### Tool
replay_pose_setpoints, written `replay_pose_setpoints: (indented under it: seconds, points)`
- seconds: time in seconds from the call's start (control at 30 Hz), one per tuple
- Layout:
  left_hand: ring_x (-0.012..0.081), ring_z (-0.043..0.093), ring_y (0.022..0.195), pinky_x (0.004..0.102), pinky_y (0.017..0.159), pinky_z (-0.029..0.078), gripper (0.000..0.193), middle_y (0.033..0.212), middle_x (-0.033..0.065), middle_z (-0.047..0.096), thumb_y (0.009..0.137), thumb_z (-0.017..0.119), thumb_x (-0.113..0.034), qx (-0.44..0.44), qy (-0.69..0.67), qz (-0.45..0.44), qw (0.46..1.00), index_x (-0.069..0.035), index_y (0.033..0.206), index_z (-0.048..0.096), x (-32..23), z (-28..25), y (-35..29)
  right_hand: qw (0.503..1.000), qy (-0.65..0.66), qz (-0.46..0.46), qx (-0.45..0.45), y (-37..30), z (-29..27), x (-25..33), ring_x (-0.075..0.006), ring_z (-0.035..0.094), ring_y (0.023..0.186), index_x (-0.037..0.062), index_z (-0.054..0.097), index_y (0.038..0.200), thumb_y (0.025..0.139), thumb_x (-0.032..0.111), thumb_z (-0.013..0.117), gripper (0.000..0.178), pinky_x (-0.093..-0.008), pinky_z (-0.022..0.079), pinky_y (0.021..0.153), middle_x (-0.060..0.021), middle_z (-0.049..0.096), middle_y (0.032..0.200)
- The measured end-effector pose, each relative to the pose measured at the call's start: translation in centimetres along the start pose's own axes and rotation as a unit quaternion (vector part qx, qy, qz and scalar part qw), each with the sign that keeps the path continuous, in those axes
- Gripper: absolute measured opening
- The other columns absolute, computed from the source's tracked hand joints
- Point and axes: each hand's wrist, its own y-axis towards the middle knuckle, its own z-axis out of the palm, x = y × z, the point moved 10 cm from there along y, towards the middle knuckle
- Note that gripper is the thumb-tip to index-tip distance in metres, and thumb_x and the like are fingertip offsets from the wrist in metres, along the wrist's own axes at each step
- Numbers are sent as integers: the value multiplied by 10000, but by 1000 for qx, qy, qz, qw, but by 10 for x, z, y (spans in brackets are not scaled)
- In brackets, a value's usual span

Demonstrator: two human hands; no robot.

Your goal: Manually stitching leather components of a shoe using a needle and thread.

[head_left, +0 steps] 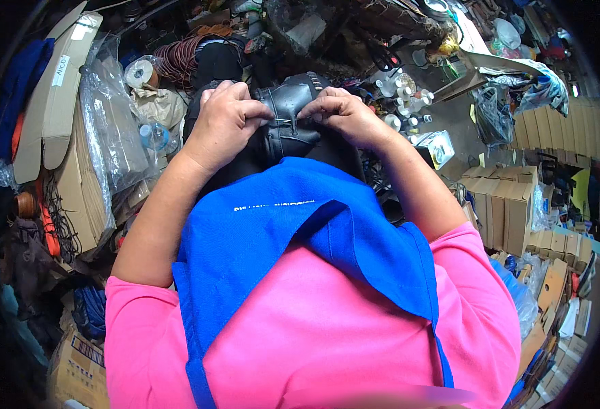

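A glossy black leather piece point(288, 101) with seams and a row of lighter stitches or lacing along its upper right edge rests across my lap. My left hand point(226, 123) is closed in a pinch at its left side. From those fingertips a thin, pale strand point(282, 120), thread or needle, runs over the leather toward the right. Opposite it, my right hand point(346, 117) is pinched closed against the leather; whatever sits between its fingertips is too small to make out. A blue apron point(266, 204) covers my front below both hands.
To the left stand flattened cardboard point(58, 102), clear plastic wrapping point(112, 116) and a white spool point(139, 72). Coiled reddish cord point(181, 58) lies beyond. Several small white bottles point(403, 95) and a tin point(435, 148) are at right, with stacked cardboard boxes point(501, 204) farther out.
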Motion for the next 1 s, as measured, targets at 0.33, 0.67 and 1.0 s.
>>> replay_pose_setpoints:
  seconds: [0.33, 0.67, 1.0]
  points:
    - [203, 473, 736, 338, 671, 328, 152, 689, 11, 454, 673, 693, -64, -27, 47, 64, 996, -167, 785, 681, -17, -6, 1, 999, 28, 12, 12, -1, 1, -8, -148, 502, 855, 123, 705, 982, 797, 99, 631, 201, -276, 402, 805, -9, 563, 809]
    - [178, 527, 718, 286, 651, 414, 148, 697, 44, 538, 689, 701, -42, 73, -214, -66, 972, -89, 829, 713, 26, 32, 10, 997, 71, 13, 14, 2, 6, -15, -128, 485, 829, 119, 711, 990, 789, 96, 647, 212, -264, 404, 767, 6, 539, 783]
    - [156, 529, 734, 266, 685, 424, 214, 732, 31, 582, 702, 686, -20, 82, -181, -36, 979, -110, 893, 719, 24, 32, -2, 1000, 23, -10, -1, -8, 4, -11, -157, 507, 857, 216, 714, 1000, 769, 165, 671, 240, -295, 403, 820, -2, 560, 808]
